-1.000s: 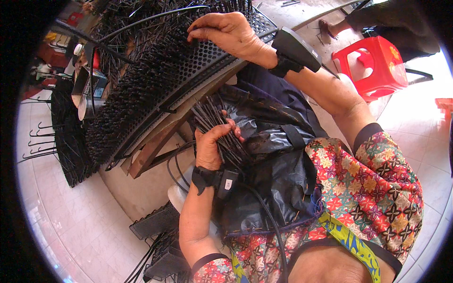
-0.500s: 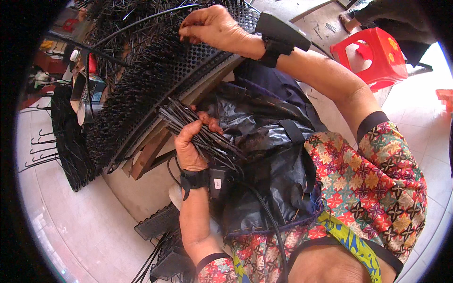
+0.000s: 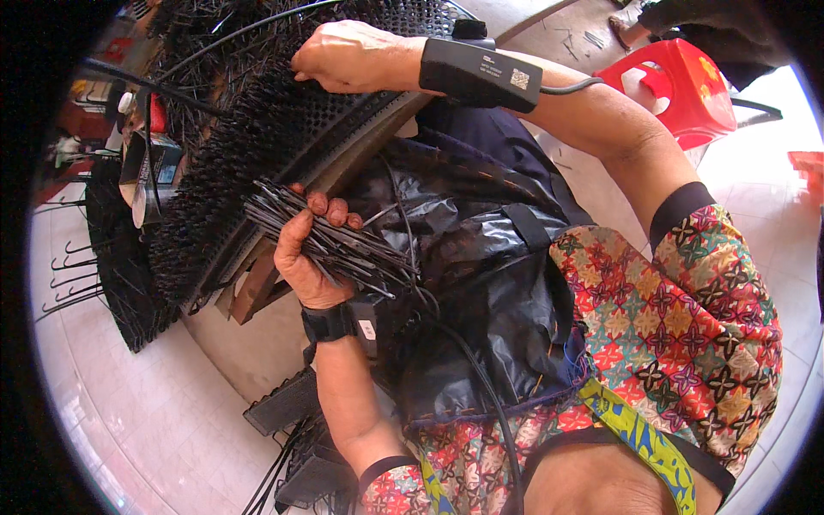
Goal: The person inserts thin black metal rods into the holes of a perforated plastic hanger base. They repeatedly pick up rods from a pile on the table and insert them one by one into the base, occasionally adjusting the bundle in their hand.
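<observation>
A bundle of thin dark sticks (image 3: 343,251) lies across my left hand (image 3: 311,270), whose fingers are wrapped round it. The bundle is beside the near edge of a black board full of small holes (image 3: 365,116). Many dark sticks stand upright in that board like bristles (image 3: 232,176). Above the board's upper part is my right hand (image 3: 356,58), its fingers bent and pressed together close to the standing sticks. What those fingertips hold, if anything, is hidden. Black devices are strapped to both wrists.
Loose dark sticks (image 3: 227,47) lie heaped behind the board. A wooden support (image 3: 262,279) is under it. At the left are a bristled black panel (image 3: 124,266) and a small box (image 3: 159,163). A red stool (image 3: 687,94) stands at the right, near another person's foot (image 3: 625,33). Cables cross my lap.
My right hand has moved left and slightly down over the board, its wrist turned. My left hand has shifted left and slightly up with the stick bundle.
</observation>
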`<state>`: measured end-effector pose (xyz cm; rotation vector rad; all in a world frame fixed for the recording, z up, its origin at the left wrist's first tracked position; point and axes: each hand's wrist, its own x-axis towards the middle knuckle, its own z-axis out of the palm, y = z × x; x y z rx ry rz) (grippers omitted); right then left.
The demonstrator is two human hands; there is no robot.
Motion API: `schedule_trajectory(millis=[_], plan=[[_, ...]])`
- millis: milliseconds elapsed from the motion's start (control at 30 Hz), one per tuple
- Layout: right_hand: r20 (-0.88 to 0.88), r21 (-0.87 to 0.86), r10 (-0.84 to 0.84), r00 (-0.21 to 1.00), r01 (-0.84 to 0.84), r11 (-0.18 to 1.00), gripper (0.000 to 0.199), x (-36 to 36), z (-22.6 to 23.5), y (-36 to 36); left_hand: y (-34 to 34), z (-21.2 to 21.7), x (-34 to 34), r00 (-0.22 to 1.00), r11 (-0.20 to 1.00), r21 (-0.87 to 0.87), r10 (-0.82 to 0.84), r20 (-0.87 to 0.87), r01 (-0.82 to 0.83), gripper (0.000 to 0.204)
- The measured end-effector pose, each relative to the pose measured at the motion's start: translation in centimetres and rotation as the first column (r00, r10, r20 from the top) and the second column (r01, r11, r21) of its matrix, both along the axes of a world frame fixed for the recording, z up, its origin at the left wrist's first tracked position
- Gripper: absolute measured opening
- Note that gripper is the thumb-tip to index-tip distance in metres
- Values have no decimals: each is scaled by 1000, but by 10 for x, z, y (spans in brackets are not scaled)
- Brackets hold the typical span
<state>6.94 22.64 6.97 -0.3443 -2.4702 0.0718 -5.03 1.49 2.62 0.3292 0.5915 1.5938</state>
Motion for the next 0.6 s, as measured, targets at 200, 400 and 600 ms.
schedule_trajectory(millis=[200,400,600], plan=[[148,29,-85,985,82,996,16,-11,20,0,2,-1,-6,995,995,87,-57,77,50,33],[131,49,-143,981,138,989,15,-10,8,-9,-1,2,-10,997,989,145,-26,72,16,32],[-114,33,-149,982,153,988,28,30,-6,-56,-1,6,-16,991,975,221,-56,125,28,27]])
